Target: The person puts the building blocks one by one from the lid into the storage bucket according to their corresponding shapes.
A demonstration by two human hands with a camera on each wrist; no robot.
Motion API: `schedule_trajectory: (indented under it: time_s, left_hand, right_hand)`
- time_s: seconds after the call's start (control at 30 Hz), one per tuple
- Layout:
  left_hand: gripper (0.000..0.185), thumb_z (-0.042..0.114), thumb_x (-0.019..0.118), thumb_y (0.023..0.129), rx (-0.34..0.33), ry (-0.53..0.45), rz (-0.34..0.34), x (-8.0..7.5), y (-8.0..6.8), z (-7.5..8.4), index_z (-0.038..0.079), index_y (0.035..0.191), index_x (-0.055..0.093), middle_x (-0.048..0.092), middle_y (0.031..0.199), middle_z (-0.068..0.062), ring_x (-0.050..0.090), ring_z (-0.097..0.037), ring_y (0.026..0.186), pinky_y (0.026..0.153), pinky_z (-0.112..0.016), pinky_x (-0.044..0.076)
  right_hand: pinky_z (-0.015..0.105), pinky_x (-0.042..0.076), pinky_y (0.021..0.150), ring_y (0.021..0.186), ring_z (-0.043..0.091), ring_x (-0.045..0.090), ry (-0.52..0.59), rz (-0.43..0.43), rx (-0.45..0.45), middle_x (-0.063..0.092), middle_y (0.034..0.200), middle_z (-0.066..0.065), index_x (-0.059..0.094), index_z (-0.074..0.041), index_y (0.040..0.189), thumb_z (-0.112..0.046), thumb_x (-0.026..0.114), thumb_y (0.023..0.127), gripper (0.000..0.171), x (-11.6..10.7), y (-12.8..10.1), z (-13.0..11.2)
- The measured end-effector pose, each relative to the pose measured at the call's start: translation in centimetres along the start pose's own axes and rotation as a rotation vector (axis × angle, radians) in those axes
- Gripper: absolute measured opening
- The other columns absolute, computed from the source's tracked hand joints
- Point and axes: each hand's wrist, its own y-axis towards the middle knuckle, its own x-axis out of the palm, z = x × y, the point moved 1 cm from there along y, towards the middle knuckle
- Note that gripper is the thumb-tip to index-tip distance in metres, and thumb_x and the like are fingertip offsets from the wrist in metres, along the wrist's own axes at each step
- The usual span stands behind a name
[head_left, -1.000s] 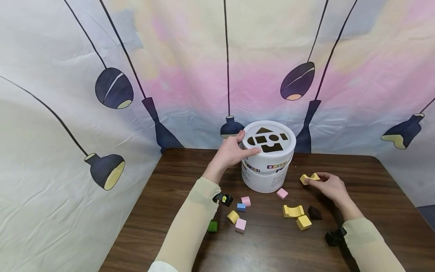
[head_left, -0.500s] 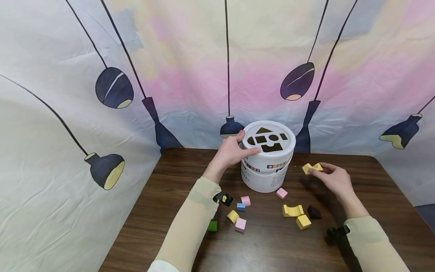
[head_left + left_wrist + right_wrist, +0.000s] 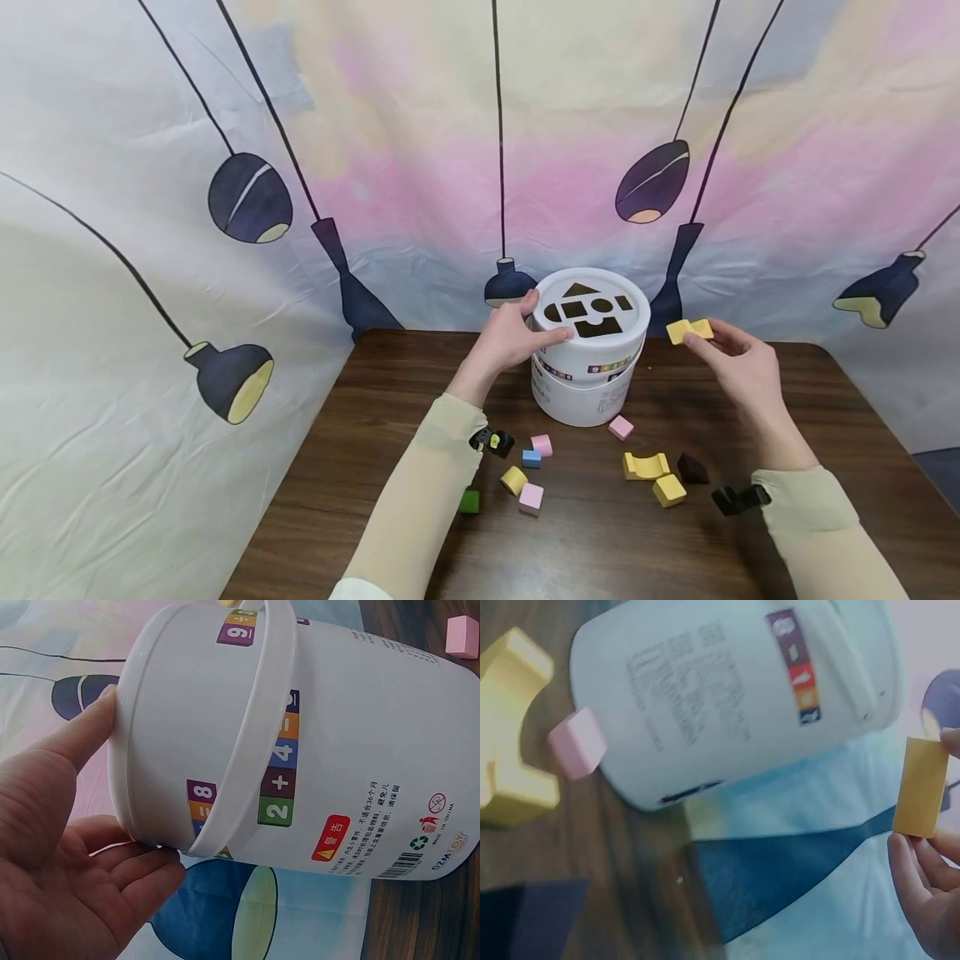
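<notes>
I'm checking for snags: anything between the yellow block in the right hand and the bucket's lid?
Nothing visible: the yellow block is held right of the lid, and the left hand grips the opposite edge.

Both sleeves (image 3: 412, 500) are pale beige; L wrist cam (image 3: 503, 445) is blk w/ yellow spot, R cam (image 3: 738, 500) blk.

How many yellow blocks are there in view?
4: one block in the right hand; an arch beside a cube on the table; a rounded one near the left arm. Some may be hidden.
</notes>
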Motion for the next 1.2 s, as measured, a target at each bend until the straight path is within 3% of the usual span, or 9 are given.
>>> schedule_trajectory:
  time_s: [0.13,0.37,0.63,0.8,1.07,1.2]
  left_hand:
    - [0.106,0.057,0.086,0.088,0.006,0.013,0.005,0.1,0.1,-0.2,0.014,0.169,0.032,0.033,0.172,-0.009,0.031,-0.026,0.158,0.121,-0.048,0.041]
    - [0.107,0.057,0.086,0.087,0.016,0.004,0.013,0.2,0.1,-0.4,0.013,0.168,0.032,0.032,0.173,-0.010,0.031,-0.026,0.158,0.121,-0.048,0.040]
    - [0.106,0.057,0.086,0.088,0.010,0.007,0.010,0.2,0.1,-0.3,0.015,0.168,0.032,0.031,0.173,-0.009,0.030,-0.025,0.159,0.121,-0.048,0.040]
    - [0.105,0.057,0.086,0.088,0.009,0.013,0.011,0.3,0.0,-0.3,0.016,0.168,0.032,0.032,0.173,-0.008,0.030,-0.025,0.159,0.121,-0.047,0.040]
    - [0.106,0.058,0.086,0.088,0.011,0.001,0.014,0.2,-0.1,-0.2,0.016,0.169,0.032,0.033,0.172,-0.010,0.032,-0.025,0.158,0.121,-0.049,0.041]
    - [0.105,0.059,0.085,0.088,0.016,0.004,0.013,0.1,-0.1,-0.2,0.017,0.169,0.032,0.034,0.172,-0.010,0.034,-0.026,0.157,0.119,-0.049,0.042]
  right_hand:
    - [0.008,0.051,0.080,0.105,-0.004,0.059,0.063,0.015,-0.040,0.059,0.121,-0.016,0.051,-0.008,0.161,-0.046,0.080,0.097,0.079,0.3,-0.2,-1.5]
    - [0.009,0.053,0.084,0.106,0.001,0.063,0.134,0.027,-0.144,0.063,0.119,-0.012,0.055,-0.002,0.156,-0.031,0.082,0.097,0.070,1.9,-0.8,-3.7]
    - [0.011,0.055,0.085,0.103,0.002,0.069,0.109,0.060,-0.215,0.072,0.124,0.010,0.065,-0.005,0.148,-0.030,0.088,0.092,0.066,4.1,-1.6,-5.8]
    - [0.013,0.056,0.084,0.098,-0.001,0.070,0.113,0.037,-0.260,0.072,0.127,0.022,0.065,-0.003,0.148,-0.029,0.089,0.092,0.067,5.1,-2.0,-6.9]
    - [0.015,0.055,0.091,0.113,0.028,0.073,0.040,0.013,-0.306,0.073,0.127,0.019,0.064,-0.002,0.148,-0.037,0.088,0.091,0.070,6.3,-2.3,-8.3]
    - [0.015,0.056,0.086,0.111,0.031,0.075,-0.046,0.001,-0.307,0.076,0.123,0.017,0.066,-0.004,0.147,-0.047,0.087,0.091,0.073,6.8,-2.2,-9.1]
